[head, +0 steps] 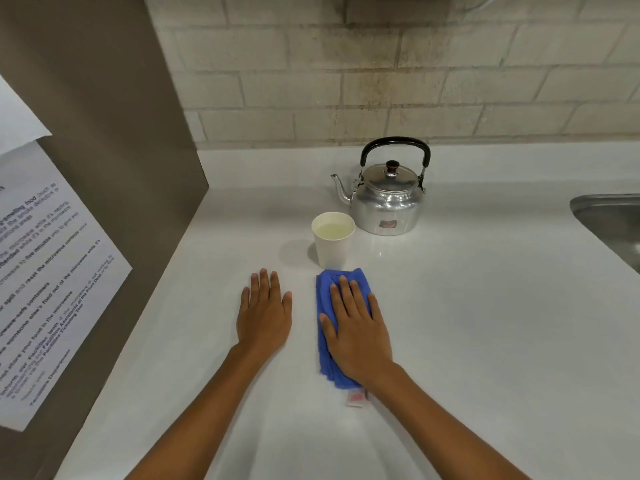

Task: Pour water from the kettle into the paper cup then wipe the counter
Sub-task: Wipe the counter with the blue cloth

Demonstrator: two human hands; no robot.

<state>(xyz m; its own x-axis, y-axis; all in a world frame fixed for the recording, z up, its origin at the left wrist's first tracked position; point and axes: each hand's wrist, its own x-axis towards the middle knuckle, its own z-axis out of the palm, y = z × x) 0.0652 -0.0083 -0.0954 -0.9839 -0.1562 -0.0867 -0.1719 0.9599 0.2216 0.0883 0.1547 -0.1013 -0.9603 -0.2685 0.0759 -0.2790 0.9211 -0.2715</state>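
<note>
A silver kettle (pixel 386 199) with a black handle stands upright on the white counter (pixel 485 306), its spout pointing left. Just in front of it a white paper cup (pixel 333 241) holds water. A folded blue cloth (pixel 327 327) lies flat on the counter directly before the cup. My right hand (pixel 356 332) presses palm-down on the cloth, fingers spread toward the cup. My left hand (pixel 265 311) rests flat on the bare counter to the left of the cloth, holding nothing.
A brown side panel (pixel 114 168) with a printed paper notice (pixel 45 282) closes off the left. The steel sink (pixel 613 223) cuts into the counter at far right. A tiled wall (pixel 381 71) runs behind the kettle.
</note>
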